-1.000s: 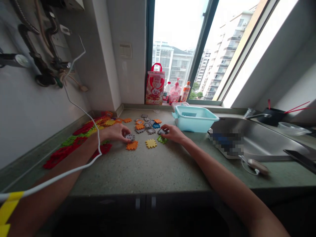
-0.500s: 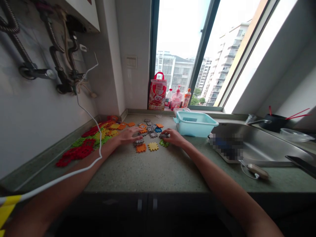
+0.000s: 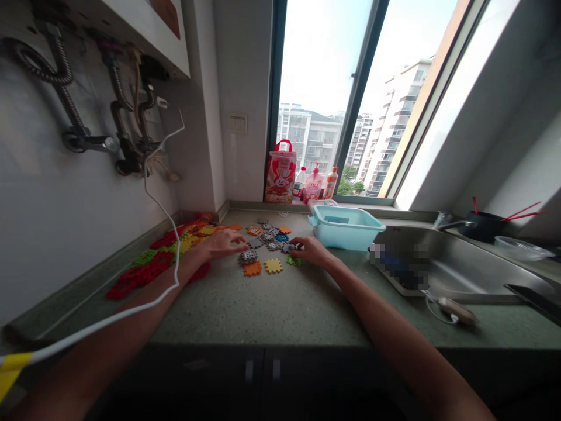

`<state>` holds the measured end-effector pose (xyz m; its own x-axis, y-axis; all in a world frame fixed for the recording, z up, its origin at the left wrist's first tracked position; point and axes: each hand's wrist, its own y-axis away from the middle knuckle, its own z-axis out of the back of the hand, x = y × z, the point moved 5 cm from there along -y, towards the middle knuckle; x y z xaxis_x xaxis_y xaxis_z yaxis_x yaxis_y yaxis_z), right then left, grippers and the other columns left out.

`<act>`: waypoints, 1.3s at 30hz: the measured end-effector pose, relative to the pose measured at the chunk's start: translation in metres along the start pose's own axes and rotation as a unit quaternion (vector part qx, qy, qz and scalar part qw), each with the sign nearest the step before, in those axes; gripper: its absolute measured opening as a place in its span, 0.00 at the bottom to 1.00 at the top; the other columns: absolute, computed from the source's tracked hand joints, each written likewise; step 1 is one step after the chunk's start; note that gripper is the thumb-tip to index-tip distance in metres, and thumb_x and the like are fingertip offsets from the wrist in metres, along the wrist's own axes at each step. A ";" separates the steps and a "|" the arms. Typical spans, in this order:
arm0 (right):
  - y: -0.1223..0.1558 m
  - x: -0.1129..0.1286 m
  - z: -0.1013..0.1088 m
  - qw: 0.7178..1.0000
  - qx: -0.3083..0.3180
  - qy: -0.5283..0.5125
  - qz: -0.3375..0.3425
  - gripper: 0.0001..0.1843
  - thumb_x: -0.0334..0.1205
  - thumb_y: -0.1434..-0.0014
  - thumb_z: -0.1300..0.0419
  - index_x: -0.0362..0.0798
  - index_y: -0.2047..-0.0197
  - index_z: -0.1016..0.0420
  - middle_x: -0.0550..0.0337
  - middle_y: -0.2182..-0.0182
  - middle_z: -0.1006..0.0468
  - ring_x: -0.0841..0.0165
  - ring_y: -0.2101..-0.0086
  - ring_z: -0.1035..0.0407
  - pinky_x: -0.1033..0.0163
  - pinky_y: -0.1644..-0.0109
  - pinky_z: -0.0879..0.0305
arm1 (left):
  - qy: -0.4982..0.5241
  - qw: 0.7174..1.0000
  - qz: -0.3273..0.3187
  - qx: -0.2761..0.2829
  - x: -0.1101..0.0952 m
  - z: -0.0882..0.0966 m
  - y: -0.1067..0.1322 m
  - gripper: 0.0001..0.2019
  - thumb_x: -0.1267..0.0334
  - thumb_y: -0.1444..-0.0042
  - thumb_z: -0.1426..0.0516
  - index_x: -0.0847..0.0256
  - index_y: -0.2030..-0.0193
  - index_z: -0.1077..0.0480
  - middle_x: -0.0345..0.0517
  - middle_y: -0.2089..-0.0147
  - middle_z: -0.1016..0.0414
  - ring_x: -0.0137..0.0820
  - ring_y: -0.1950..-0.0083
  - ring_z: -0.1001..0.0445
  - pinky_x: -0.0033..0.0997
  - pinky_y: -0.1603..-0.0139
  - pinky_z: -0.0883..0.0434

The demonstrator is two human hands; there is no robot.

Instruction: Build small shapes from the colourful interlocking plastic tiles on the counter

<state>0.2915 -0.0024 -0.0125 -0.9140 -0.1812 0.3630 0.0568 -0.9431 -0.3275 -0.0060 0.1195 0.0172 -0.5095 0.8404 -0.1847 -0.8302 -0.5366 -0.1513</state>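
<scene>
On the counter, my left hand [image 3: 225, 242] has its fingers stretched out and apart, just left of the scattered notched plastic building tiles, with nothing visibly held. Near its fingertips lie a grey tile [image 3: 254, 244] and a stacked-looking grey tile [image 3: 248, 256]. My right hand [image 3: 311, 251] pinches a grey tile [image 3: 288, 248] between thumb and fingers at the right edge of the group. Below those fingers is a green tile [image 3: 293, 261]. An orange tile [image 3: 252, 269] and a yellow tile [image 3: 273, 266] lie nearer me, and a blue tile [image 3: 282, 238] sits behind.
A heap of red, green and yellow tiles [image 3: 151, 266] spreads along the left wall. A light-blue tub [image 3: 350, 234] stands behind my right hand, beside the steel sink [image 3: 464, 257]. A white cable [image 3: 131, 306] crosses over my left forearm. Bottles [image 3: 313, 184] stand on the windowsill.
The view has tilted upward slightly. My left hand has drawn back a little to the left, uncovering tiles. My right hand stays at the grey tile.
</scene>
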 end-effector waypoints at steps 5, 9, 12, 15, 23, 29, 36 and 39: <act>0.000 0.001 -0.003 1.000 0.001 0.008 0.011 0.21 0.39 0.41 0.31 0.49 0.44 0.17 0.54 0.57 0.15 0.62 0.60 0.21 0.62 0.51 0.29 | 0.068 0.995 0.008 0.071 -0.009 -0.004 0.003 0.32 0.32 0.52 0.34 0.55 0.50 0.19 0.46 0.56 0.17 0.38 0.58 0.20 0.29 0.60 0.29; -0.001 -0.001 -0.004 1.000 -0.001 0.013 0.006 0.25 0.39 0.42 0.31 0.47 0.41 0.19 0.52 0.55 0.16 0.62 0.60 0.22 0.61 0.50 0.29 | 0.075 0.994 0.010 0.076 -0.011 -0.011 0.000 0.27 0.38 0.53 0.32 0.57 0.54 0.19 0.45 0.59 0.18 0.36 0.60 0.21 0.28 0.62 0.31; -0.001 -0.003 -0.005 1.000 -0.002 0.014 0.002 0.25 0.41 0.42 0.30 0.48 0.41 0.19 0.52 0.54 0.17 0.62 0.60 0.23 0.61 0.50 0.29 | 0.079 0.993 0.012 0.083 -0.011 -0.015 -0.002 0.26 0.40 0.52 0.33 0.58 0.54 0.19 0.46 0.58 0.18 0.36 0.59 0.22 0.29 0.61 0.30; -0.002 -0.005 -0.005 1.000 -0.009 0.008 0.003 0.24 0.42 0.42 0.29 0.49 0.42 0.19 0.53 0.55 0.17 0.63 0.60 0.23 0.61 0.51 0.29 | 0.082 0.993 0.015 0.082 -0.011 -0.015 -0.003 0.27 0.40 0.52 0.33 0.58 0.53 0.20 0.47 0.56 0.18 0.37 0.57 0.21 0.30 0.59 0.30; -0.003 -0.009 -0.009 0.999 -0.023 -0.029 0.031 0.27 0.39 0.43 0.28 0.48 0.40 0.22 0.52 0.54 0.18 0.63 0.59 0.23 0.60 0.51 0.29 | 0.075 0.995 0.031 0.050 -0.018 -0.014 -0.004 0.30 0.35 0.53 0.34 0.57 0.53 0.19 0.47 0.58 0.18 0.38 0.59 0.21 0.31 0.61 0.29; -0.004 -0.007 -0.008 0.998 -0.008 -0.060 0.028 0.28 0.38 0.42 0.27 0.49 0.39 0.22 0.54 0.57 0.18 0.66 0.64 0.24 0.62 0.55 0.30 | 0.107 0.993 0.028 0.027 -0.019 -0.014 -0.001 0.29 0.38 0.53 0.34 0.58 0.52 0.20 0.45 0.57 0.18 0.37 0.59 0.22 0.31 0.60 0.29; -0.004 0.003 -0.005 1.000 0.015 -0.009 0.023 0.26 0.46 0.38 0.28 0.47 0.39 0.20 0.52 0.57 0.19 0.63 0.60 0.24 0.61 0.51 0.32 | 0.075 0.992 0.077 -0.070 -0.007 0.001 -0.028 0.33 0.37 0.47 0.39 0.62 0.46 0.23 0.47 0.49 0.18 0.37 0.52 0.23 0.32 0.51 0.30; -0.004 0.010 -0.002 0.999 0.030 0.032 0.031 0.24 0.53 0.34 0.33 0.47 0.41 0.18 0.49 0.53 0.19 0.60 0.54 0.24 0.60 0.46 0.33 | 0.016 0.989 0.139 -0.051 0.006 -0.007 -0.050 0.36 0.32 0.48 0.40 0.58 0.43 0.24 0.43 0.48 0.17 0.36 0.52 0.22 0.28 0.54 0.31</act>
<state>0.2814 0.0001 -0.0097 -0.9315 -0.2233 0.2871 0.1361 -0.9460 -0.2941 0.0338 0.1503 0.0172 -0.7061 0.6575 -0.2629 -0.6312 -0.7527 -0.1873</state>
